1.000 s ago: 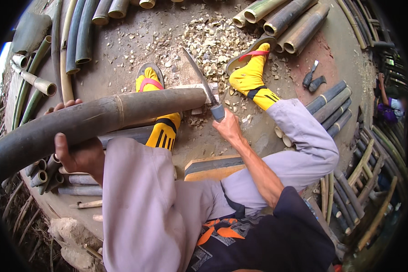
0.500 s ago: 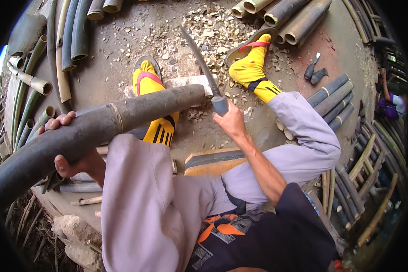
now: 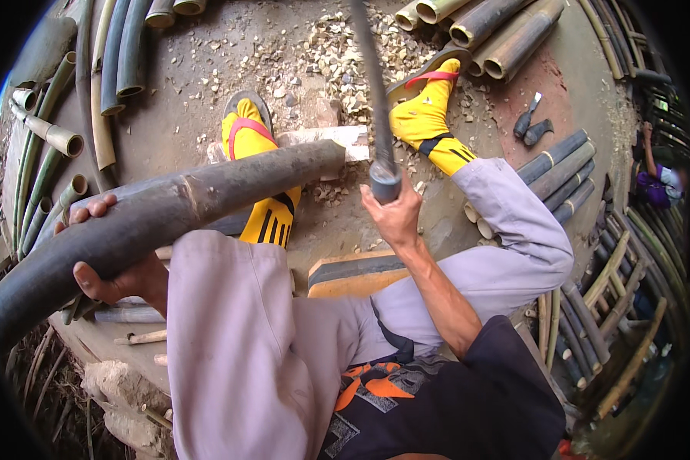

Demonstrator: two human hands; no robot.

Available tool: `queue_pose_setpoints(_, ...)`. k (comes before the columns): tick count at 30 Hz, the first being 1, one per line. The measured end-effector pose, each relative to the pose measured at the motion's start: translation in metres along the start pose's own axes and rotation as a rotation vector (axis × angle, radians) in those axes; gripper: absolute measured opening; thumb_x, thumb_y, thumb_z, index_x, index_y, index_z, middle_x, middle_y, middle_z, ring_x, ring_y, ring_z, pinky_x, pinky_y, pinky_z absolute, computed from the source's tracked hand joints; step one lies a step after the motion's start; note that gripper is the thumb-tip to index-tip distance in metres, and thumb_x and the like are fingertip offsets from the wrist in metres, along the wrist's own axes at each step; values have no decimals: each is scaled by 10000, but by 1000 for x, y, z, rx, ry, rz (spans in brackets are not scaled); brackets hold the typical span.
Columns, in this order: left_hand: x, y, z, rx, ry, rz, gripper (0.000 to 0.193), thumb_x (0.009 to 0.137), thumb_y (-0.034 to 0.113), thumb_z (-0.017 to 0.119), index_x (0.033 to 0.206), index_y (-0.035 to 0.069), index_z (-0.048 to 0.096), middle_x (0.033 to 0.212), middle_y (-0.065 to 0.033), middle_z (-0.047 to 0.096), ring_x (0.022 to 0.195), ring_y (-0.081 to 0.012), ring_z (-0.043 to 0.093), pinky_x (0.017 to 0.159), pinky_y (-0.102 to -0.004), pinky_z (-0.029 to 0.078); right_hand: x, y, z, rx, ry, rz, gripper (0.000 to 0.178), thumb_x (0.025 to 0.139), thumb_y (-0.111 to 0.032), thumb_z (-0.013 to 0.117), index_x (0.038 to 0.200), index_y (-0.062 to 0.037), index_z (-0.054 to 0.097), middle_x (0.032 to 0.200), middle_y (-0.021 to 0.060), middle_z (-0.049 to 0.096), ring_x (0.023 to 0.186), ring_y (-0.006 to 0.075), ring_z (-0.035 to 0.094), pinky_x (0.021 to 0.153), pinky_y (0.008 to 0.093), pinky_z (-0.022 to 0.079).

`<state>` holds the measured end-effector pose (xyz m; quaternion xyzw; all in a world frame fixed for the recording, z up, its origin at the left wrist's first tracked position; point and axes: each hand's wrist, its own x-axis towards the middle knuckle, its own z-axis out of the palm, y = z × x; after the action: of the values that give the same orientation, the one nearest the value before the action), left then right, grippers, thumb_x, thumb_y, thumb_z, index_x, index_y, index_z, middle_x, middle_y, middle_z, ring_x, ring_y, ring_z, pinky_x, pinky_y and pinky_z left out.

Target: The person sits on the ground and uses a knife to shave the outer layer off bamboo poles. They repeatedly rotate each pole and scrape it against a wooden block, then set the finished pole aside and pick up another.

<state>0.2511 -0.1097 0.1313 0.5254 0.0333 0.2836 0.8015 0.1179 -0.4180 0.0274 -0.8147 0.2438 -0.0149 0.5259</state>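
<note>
Dark bamboo pole slants from lower left, left grip wrapped round it, cut end just left of the right grip, which is closed on a machete. Compared with half a second ago, the blade leans left less, and it's blurrier.

Head view, left one of a side-by-side pair: wide fisheye, worn on the person's head, aimed steeply down. Dark cloth shirt with orange print closest, at the lower edge; pale lilac-grey cloth trousers just above, up to mid-frame. Brown dirt-strewn floor farther off, upper middle. Long dark-grey bamboo pole near the lens, running to the black rim at left. Picture upright, unmirrored; corners dark.
</note>
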Motion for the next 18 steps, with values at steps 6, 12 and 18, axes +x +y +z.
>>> queue_pose_setpoints(6,0,4,-1,-97,-22,-46,694,656,420,627,1216,64,426,1009,-124,520,889,-265,530,896,-419,420,20,74,21,-240,-195,64,263,683,-138,675,866,-1,546,636,110,573,498,184,576,484,350,469)
queue_pose_setpoints(12,8,-16,-7,-130,167,-120,571,738,410,578,1148,29,462,1008,-146,535,948,-288,539,912,-447,437,6,23,18,287,-153,449,199,766,-25,701,809,-25,507,594,42,552,440,143,553,379,290,452)
queue_pose_setpoints(18,-21,-58,28,-292,188,-635,510,766,422,632,1077,26,546,1064,-139,584,1010,-253,566,931,-417,447,55,-16,17,225,-272,137,233,749,-26,709,845,12,500,586,53,548,426,139,550,382,282,434)
